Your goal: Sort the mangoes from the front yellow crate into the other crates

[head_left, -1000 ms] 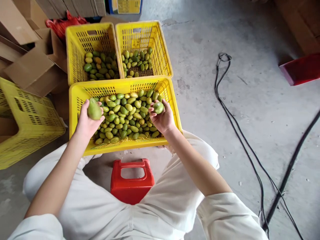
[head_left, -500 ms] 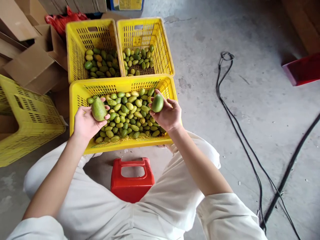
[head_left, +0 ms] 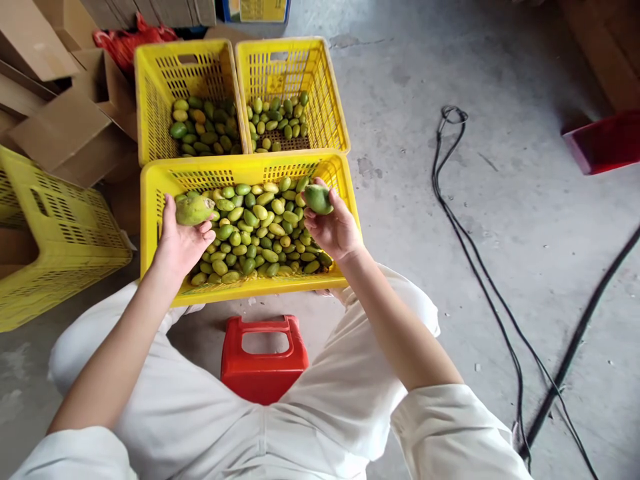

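My left hand (head_left: 183, 243) is closed round a yellowish-green mango (head_left: 193, 210), which lies sideways with a pale brownish end toward the right. In my right hand (head_left: 336, 227) is a darker green mango (head_left: 319, 199), gripped between thumb and fingers. Both hands are raised over the near yellow crate (head_left: 260, 293), left hand by its left side and right hand by its right side. Many small green and yellow mangoes (head_left: 265, 227) cover the bottom of that crate.
Behind stand two more yellow crates, the left crate (head_left: 145, 107) and the right crate (head_left: 340, 113), each holding some fruit. A tilted yellow crate (head_left: 75, 233) and cardboard boxes (head_left: 70, 127) are at left. A red stool (head_left: 265, 377) sits between my legs; black cables (head_left: 465, 233) cross the floor.
Both mangoes have been turned in my hands, from upright to lying sideways. My left hand has tipped up, and its fruit now sits slightly higher.
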`<control>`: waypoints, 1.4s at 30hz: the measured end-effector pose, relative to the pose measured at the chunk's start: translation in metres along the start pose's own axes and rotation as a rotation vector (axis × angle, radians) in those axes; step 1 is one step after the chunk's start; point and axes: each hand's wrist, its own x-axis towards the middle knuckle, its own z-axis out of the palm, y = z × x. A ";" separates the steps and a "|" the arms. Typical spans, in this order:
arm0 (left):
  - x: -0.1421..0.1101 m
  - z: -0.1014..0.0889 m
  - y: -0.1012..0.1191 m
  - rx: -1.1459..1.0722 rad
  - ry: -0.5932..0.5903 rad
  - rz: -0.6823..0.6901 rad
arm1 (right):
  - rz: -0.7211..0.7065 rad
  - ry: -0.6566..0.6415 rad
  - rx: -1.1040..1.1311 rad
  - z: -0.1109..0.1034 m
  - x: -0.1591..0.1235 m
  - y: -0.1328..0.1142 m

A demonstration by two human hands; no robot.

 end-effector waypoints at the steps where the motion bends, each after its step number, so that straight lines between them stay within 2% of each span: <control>1: -0.001 0.001 0.001 -0.003 0.009 -0.002 | 0.020 -0.012 0.004 0.000 -0.001 -0.001; 6: -0.007 0.004 0.001 -0.042 0.073 0.002 | 0.109 -0.060 0.033 -0.004 0.000 -0.001; 10: -0.010 0.003 -0.002 -0.083 0.043 -0.035 | 0.059 -0.034 0.034 -0.003 0.003 0.003; 15: -0.006 -0.007 -0.007 -0.045 0.017 -0.043 | -0.035 0.000 0.041 0.002 0.001 0.006; 18: -0.002 -0.014 -0.009 -0.025 0.032 -0.021 | -0.031 -0.036 0.036 -0.002 0.001 0.006; 22: 0.002 -0.018 -0.005 -0.098 0.049 -0.018 | 0.031 -0.044 -0.078 -0.009 0.002 0.006; 27: -0.001 -0.022 0.004 -0.079 0.072 -0.093 | 0.053 -0.062 -0.194 -0.015 0.004 0.007; 34: -0.009 -0.026 0.003 0.051 -0.003 -0.195 | -0.036 -0.082 -0.214 -0.031 0.010 0.017; 38: -0.010 -0.025 -0.002 0.060 -0.018 -0.181 | -0.061 -0.056 -0.174 -0.037 0.004 0.019; 42: -0.008 -0.022 -0.009 0.058 0.003 -0.057 | -0.071 -0.010 -0.125 -0.041 0.000 0.020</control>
